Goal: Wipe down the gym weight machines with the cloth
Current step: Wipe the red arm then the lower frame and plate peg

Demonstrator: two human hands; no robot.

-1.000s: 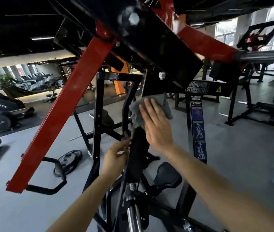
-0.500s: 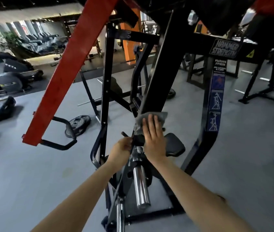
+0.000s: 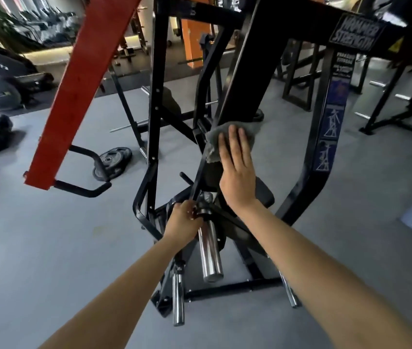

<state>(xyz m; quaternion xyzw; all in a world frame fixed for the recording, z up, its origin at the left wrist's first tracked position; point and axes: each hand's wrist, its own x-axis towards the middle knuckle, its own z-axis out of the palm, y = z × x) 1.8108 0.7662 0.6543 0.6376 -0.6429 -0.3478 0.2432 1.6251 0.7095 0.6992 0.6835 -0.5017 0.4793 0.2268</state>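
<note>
**1 cloth (image 3: 213, 141) pressed flat on the black lever arm (image 3: 252, 79)**

Right hand (image 3: 237, 172): fingers straight and together, palm pressing the grey cloth against the lever arm of the weight machine (image 3: 305, 195). The cloth sits partway up the arm, its edges showing above and left of the fingers.

Left hand (image 3: 182, 222): curled round the arm's lower end, just above a chrome peg (image 3: 210, 255).

Plate (image 3: 356, 34) on the crossbeam reads "HAMMER STRENGTH". Blue placard (image 3: 329, 127) below it: print too blurred to read.

Red beam (image 3: 84, 79) at left, weight plates (image 3: 113, 162) on the floor.
</note>
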